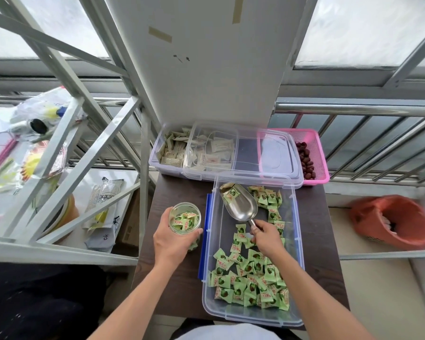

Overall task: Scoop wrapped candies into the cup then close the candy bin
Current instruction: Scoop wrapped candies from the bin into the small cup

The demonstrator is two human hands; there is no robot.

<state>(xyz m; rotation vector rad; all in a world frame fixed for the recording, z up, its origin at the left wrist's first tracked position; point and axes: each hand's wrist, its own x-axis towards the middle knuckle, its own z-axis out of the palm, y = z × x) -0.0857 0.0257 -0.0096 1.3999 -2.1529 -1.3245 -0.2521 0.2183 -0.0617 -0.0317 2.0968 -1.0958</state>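
Note:
A clear plastic candy bin (251, 315) stands open on the dark table (177, 192), with several green wrapped candies (250, 278) in it. My right hand (267, 235) grips the handle of a metal scoop (240, 204) inside the bin; one candy lies at the scoop's far end. My left hand (173, 238) wraps around a clear cup (185, 218) partly filled with green candies, standing on the table left of the bin. The bin's clear lid (275, 155) rests across the containers behind it.
Behind the bin sit a clear box (157, 153) of white packets and a pink basket (314, 153) of dark red fruit. A white metal rack (66, 133) with bags stands to the left. An orange basket (392, 222) lies on the floor at right, under a railing.

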